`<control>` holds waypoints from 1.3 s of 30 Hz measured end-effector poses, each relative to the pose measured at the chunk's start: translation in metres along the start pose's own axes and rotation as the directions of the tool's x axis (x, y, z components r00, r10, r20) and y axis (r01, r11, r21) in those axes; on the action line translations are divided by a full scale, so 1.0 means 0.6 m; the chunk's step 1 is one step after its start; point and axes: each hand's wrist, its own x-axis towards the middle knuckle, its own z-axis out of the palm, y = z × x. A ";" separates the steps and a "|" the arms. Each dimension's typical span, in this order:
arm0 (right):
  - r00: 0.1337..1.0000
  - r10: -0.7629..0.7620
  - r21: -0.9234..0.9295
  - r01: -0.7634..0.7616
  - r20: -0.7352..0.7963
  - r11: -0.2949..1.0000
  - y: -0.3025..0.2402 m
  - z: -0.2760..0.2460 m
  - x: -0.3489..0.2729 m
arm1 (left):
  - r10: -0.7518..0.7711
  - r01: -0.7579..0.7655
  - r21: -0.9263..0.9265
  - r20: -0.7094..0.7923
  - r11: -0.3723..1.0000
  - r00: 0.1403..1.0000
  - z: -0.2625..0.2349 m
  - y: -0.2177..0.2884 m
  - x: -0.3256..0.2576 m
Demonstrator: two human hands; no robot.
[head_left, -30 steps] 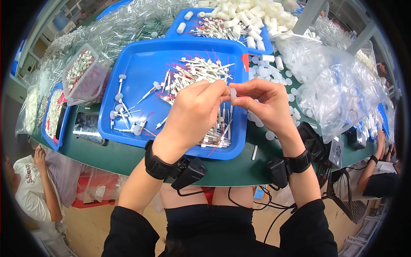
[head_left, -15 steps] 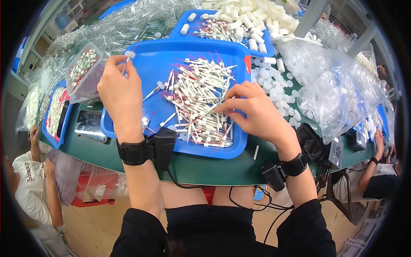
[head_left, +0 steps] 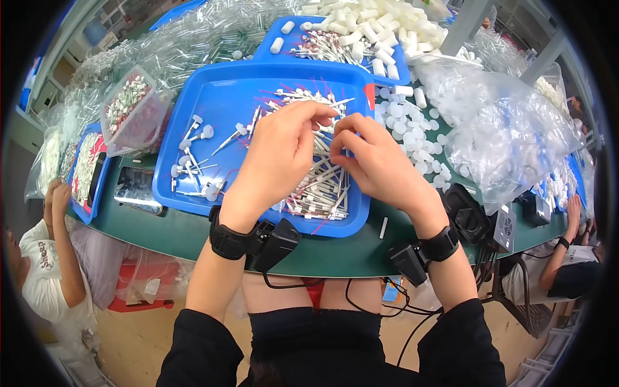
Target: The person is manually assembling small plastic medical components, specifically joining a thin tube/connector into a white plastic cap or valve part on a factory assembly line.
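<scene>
Over the pile of thin white sticks with red threads [head_left: 316, 197], my two hands meet with their fingertips almost touching. My left hand [head_left: 278, 155] is bent with thumb and fingers drawn together; whatever lies between them is hidden. My right hand [head_left: 380, 164] is pinched too, and I cannot make out what it grips. Both are above the large blue tray [head_left: 225, 80]. On its left side lie several sticks fitted with translucent round caps [head_left: 206, 132], pointing in different directions.
Loose translucent discs [head_left: 412, 129] are scattered right of the tray, beside clear plastic bags [head_left: 509, 135]. Behind, a second blue tray [head_left: 271, 48] holds sticks and white cylinders. A clear box [head_left: 135, 122] and a phone [head_left: 138, 188] are on the left. Co-workers sit at both sides.
My left hand has moved right from the tray's left side to my right hand, and the capped stick it held is no longer seen in it. My right hand stays nearly in place.
</scene>
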 end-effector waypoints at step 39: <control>0.756 0.603 -0.421 -0.648 -0.255 0.634 0.045 -0.077 -0.031 | -0.207 0.223 -0.241 0.091 0.945 0.974 0.003 0.023 -0.007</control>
